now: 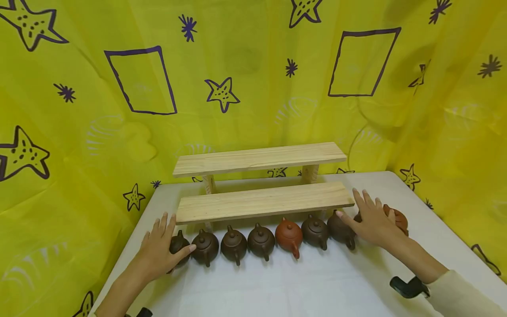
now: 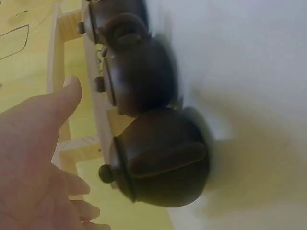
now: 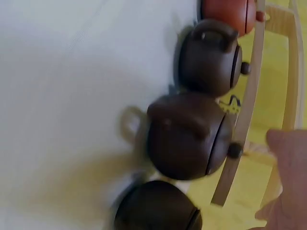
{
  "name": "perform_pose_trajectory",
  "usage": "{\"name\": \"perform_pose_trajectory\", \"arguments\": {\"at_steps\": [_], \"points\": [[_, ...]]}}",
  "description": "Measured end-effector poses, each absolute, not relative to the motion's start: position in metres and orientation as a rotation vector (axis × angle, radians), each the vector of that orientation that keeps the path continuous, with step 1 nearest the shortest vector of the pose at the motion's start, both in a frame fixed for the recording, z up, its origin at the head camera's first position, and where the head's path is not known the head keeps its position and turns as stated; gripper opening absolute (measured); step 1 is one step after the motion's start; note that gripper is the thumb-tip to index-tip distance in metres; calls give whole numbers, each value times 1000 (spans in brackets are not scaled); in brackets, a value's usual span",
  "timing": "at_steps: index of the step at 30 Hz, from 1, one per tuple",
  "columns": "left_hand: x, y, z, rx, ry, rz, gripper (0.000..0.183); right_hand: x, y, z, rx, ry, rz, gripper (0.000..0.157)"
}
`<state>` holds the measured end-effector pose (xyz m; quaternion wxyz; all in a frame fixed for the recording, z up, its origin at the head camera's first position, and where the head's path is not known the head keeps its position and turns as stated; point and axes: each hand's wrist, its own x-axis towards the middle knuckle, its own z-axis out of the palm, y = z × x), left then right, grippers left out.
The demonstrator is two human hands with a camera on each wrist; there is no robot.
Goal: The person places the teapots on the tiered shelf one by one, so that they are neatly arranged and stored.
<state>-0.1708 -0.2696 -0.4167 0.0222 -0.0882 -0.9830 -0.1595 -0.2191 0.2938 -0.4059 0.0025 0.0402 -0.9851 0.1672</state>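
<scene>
A row of small clay teapots stands on the table along the front of a two-tier wooden shelf [image 1: 265,201]. Most are dark brown, like the second from the left [image 1: 206,247]; a reddish-brown teapot [image 1: 288,235] sits among them. My left hand [image 1: 156,253], fingers spread, hovers over the leftmost teapot [image 1: 179,243] and partly covers it. At the other end my right hand [image 1: 374,222] reaches across a dark teapot [image 1: 339,226] beside the lower board's end. Another reddish teapot [image 1: 399,220] is half hidden behind it. Both wrist views show the palms holding nothing.
The shelf's upper board [image 1: 259,159] stands behind the lower one, on wooden supports [image 1: 310,174]. A white cloth [image 1: 273,286] covers the table. Yellow patterned fabric [image 1: 245,123] hangs close behind and on both sides.
</scene>
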Motion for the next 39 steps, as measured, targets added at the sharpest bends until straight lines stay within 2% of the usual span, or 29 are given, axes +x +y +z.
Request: {"name": "perform_pose_trajectory", "arguments": {"at_steps": [8,16,21,26,28,34,39], "points": [[-191,-274,-402,-312,-3007,-609,105,-218,336,-412,-8,-3056,545,105],[-212,-274,-402,-287,-3028,-748,101,-212,375,-422,-101,-3087,602,114],[-221,-272,-404,-251,-3049,-723,91,-209,392,-424,-40,-3102,635,116],[-226,-272,-406,-230,-3057,-684,73,-205,404,-431,-32,-3135,628,114],[-228,-273,-408,-235,-3053,-673,69,-204,408,-436,-53,-3138,617,108],[-231,-275,-411,-235,-3045,-668,62,-200,415,-448,-79,-3173,559,68],[-231,-276,-412,-246,-3031,-685,63,-198,411,-455,-5,-3136,527,53]]}}
